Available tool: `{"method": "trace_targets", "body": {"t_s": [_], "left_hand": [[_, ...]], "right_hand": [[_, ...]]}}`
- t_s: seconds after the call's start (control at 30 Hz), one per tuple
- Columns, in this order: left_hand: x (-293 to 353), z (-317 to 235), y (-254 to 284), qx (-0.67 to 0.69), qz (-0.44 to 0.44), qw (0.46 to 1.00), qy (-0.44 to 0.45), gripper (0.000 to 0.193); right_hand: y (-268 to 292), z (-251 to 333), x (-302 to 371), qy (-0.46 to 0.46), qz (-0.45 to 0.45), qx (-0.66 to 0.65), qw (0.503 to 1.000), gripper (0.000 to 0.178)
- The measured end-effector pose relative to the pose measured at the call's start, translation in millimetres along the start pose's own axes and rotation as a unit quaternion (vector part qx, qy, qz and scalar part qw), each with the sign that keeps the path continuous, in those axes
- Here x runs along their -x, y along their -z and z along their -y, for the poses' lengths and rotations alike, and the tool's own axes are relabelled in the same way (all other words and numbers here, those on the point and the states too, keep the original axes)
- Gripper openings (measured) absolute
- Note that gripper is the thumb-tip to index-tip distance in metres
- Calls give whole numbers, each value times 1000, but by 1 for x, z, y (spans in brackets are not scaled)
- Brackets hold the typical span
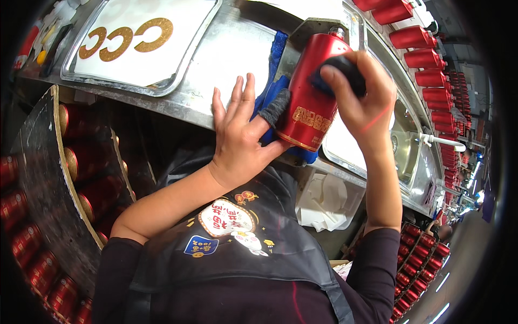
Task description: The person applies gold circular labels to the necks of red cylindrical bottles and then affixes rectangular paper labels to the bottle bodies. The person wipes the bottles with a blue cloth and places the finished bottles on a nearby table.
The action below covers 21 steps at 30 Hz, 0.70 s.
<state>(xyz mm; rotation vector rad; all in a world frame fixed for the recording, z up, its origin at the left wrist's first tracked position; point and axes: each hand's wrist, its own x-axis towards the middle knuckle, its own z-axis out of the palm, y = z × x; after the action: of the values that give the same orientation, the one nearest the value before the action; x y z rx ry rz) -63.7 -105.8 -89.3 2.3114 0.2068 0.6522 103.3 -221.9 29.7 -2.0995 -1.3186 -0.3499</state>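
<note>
A glossy red bottle (308,89) with gold lettering lies tilted on blue cloth (277,86), its glass neck pointing away from me. My left hand (240,127) steadies its base: the thumb and a forefinger in a black wrap touch the lower left corner, while the other fingers stretch out over the metal counter. Pressed against the bottle's upper right side is a dark pad (345,73), gripped by the curled fingers of my right hand (367,97). Part of the pad is hidden under that hand.
Gold C-shaped pieces (154,35) lie on a white sheet in a tray (183,65) at far left. A rack (70,162) of red bottles stands lower left; several red bottles (426,59) line the right. A white bin (329,202) sits below the counter, near a sink (402,143).
</note>
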Motion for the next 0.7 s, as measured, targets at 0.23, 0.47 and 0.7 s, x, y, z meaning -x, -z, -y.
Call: {"method": "trace_targets", "body": {"t_s": [0.23, 0.47, 0.7], "left_hand": [[0, 9, -4, 15, -6, 999, 36, 85], [-2, 11, -2, 55, 12, 998, 35, 101], [-9, 1, 3, 70, 23, 997, -8, 94]], "right_hand": [[-7, 40, 20, 267, 139, 47, 952, 40], [12, 38, 69, 89, -1, 47, 995, 36], [16, 40, 99, -21, -69, -33, 997, 39]]}}
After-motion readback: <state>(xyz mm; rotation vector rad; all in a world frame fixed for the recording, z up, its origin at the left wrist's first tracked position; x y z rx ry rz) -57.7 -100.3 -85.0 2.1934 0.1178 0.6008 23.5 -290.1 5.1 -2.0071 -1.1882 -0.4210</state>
